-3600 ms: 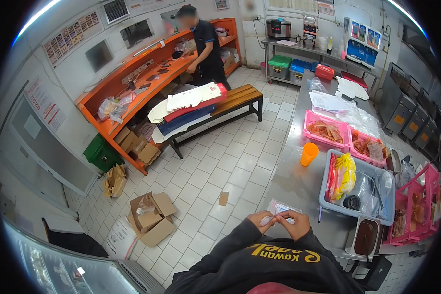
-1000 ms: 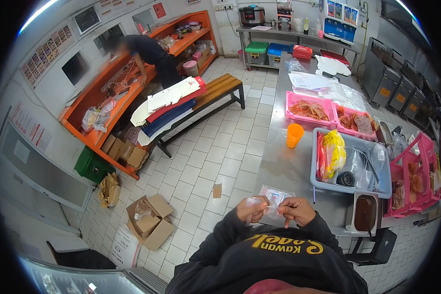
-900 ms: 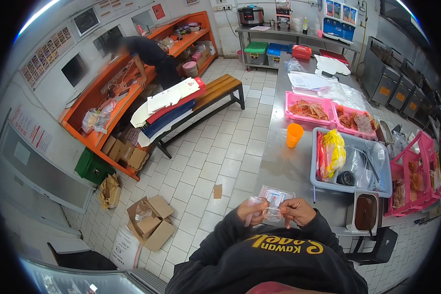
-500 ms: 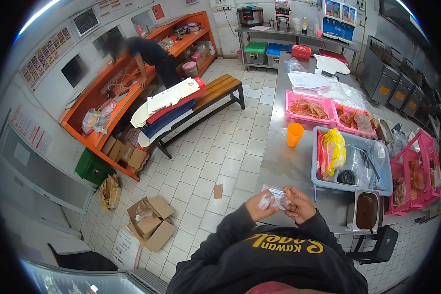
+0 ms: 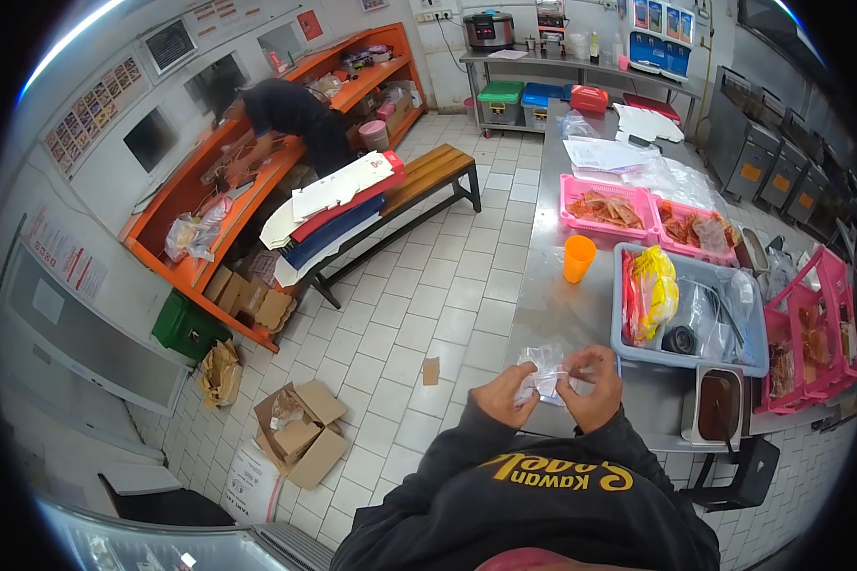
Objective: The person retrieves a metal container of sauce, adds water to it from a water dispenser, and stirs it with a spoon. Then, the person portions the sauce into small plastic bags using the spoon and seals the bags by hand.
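In the lower middle of the frame, a small clear plastic bag (image 5: 548, 379) is between the two hands, above the near edge of the steel table (image 5: 557, 319); the left hand (image 5: 505, 396) has its fingers closed on one side of the film, and the right hand (image 5: 595, 392) pinches the other side between thumb and fingertips. I judge that the thin film could tear or slip out, if the two hands pull unevenly or one pinch becomes loose; anything small inside could then fall to the tiled floor (image 5: 395, 309), because the hands are so near to the table edge; a wide movement of the right forearm could also knock the metal pan (image 5: 717, 404) at the lower right. The bag is crumpled, so its long axis is not certain; it seems to run across the frame, from hand to hand; to which side its mouth points, I cannot tell. The orange cup (image 5: 578, 259) stands upright beyond the hands, just beside the blue-grey tub (image 5: 690, 361).
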{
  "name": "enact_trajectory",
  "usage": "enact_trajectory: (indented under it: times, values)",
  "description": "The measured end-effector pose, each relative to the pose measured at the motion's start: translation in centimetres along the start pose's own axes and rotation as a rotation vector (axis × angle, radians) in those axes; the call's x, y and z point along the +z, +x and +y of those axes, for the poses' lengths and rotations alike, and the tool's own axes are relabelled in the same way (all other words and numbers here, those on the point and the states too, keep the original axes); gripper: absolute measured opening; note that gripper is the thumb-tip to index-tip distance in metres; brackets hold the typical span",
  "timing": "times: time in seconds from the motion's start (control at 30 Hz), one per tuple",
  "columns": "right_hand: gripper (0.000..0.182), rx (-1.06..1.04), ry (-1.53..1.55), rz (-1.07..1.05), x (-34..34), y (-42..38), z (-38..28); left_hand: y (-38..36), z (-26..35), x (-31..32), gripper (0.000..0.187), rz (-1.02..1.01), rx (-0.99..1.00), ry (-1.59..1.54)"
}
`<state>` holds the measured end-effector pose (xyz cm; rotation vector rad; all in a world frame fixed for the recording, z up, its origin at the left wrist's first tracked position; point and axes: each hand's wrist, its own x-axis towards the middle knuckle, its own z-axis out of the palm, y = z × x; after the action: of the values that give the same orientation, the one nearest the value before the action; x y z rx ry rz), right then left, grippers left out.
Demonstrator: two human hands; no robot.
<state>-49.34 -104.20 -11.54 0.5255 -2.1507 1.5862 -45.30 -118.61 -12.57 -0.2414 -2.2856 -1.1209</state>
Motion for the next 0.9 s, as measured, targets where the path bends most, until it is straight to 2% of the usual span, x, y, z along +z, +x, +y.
enact_trajectory:
  times: [0.03, 0.13, 0.3, 0.33, 0.4, 0.43, 0.5, 0.53, 0.6, 0.63, 0.7, 0.73, 0.77, 0.83, 0.9]
  values:
    - [0.035, 0.009, -0.004, 0.002, -0.2, 0.4, 0.0, 0.1, -0.2, 0.0, 0.033, -0.009, -0.004, -0.004]
    - [0.026, -0.151, -0.221, -0.015, -1.1, 1.7, 0.1, 0.9, -0.4, -0.5, 0.035, -0.037, 0.166, 0.197]
    - [0.023, -0.327, -0.389, -0.033, -2.6, 3.1, -0.4, 4.3, -0.2, -0.4, 0.023, -0.027, 0.192, 0.194]
    - [0.023, -0.301, -0.415, -0.014, -3.0, 3.4, -0.8, 4.9, 0.7, -0.5, 0.021, -0.033, 0.185, 0.191]
    - [0.018, -0.517, -0.521, -0.01, -3.8, 3.7, -1.6, 5.5, 1.3, 0.1, 0.018, -0.038, 0.186, 0.139]
    - [0.018, -0.5, -0.541, 0.004, -4.1, 3.5, -1.8, 5.7, 1.5, 0.5, 0.018, -0.057, 0.198, 0.121]
    - [0.02, -0.597, -0.61, -0.099, -4.9, 2.6, -2.0, 5.7, 1.8, 1.4, 0.016, -0.087, 0.156, 0.061]
    - [0.02, -0.574, -0.627, -0.092, -5.1, 2.1, -1.6, 5.6, 1.9, 1.8, 0.016, -0.11, 0.161, 0.045]
    - [0.026, -0.447, -0.644, -0.181, -5.6, 0.6, 0.0, 5.2, 1.9, 2.4, 0.018, -0.366, 0.073, 0.061]
    - [0.024, -0.367, -0.684, -0.257, -6.0, 0.0, 0.4, 4.9, 1.8, 2.8, 0.018, -0.395, 0.084, 0.04]
    - [0.024, -0.278, -0.749, -0.295, -7.1, -2.0, 1.2, 4.2, 1.7, 4.1, 0.026, -0.715, 0.037, 0.14]
    - [0.024, -0.221, -0.791, -0.345, -7.6, -3.0, 1.5, 3.8, 1.6, 4.9, 0.026, -0.738, 0.053, 0.124]
    - [0.028, -0.104, -0.767, -0.441, -8.5, -4.2, 1.8, 3.2, 1.5, 5.8, 0.029, -0.734, 0.004, -0.032]
    - [0.027, -0.001, -0.716, -0.435, -10.5, -6.3, 2.8, 2.1, 0.1, 7.8, 0.044, -0.783, -0.131, -0.325]
    - [0.027, 0.094, -0.656, -0.434, -12.3, -8.5, 3.5, -0.6, -3.3, 11.2, 0.049, -0.837, -0.183, -0.421]
